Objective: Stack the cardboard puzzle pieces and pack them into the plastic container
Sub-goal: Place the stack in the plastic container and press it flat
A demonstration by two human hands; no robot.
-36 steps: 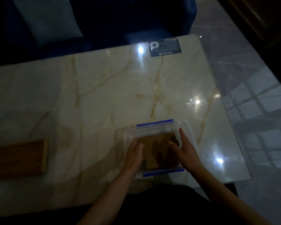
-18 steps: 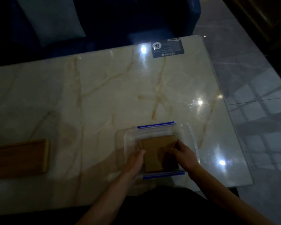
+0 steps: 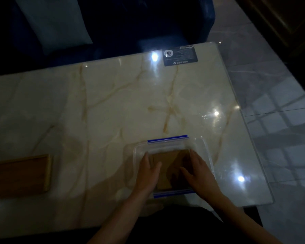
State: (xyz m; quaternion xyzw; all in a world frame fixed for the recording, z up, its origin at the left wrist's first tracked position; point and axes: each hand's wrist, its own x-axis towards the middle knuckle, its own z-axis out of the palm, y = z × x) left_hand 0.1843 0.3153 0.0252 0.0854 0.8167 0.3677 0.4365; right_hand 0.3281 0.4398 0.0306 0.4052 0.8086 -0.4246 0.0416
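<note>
Head view: one clear container (image 3: 203, 147), one cardboard stack (image 3: 167, 166) between flat left hand (image 3: 148, 170) and right hand (image 3: 198, 173).

No legible text is found. One printed item is seen: a dark label (image 3: 180, 56) stuck at the far right corner of the marble table (image 3: 113, 103), close to its far edge. A white round logo sits at the label's left end, with rows of small pale print beside and below it. The print appears upside down from this view and is too small and blurred to be read. No brand, number or sign can be made out elsewhere.
</note>
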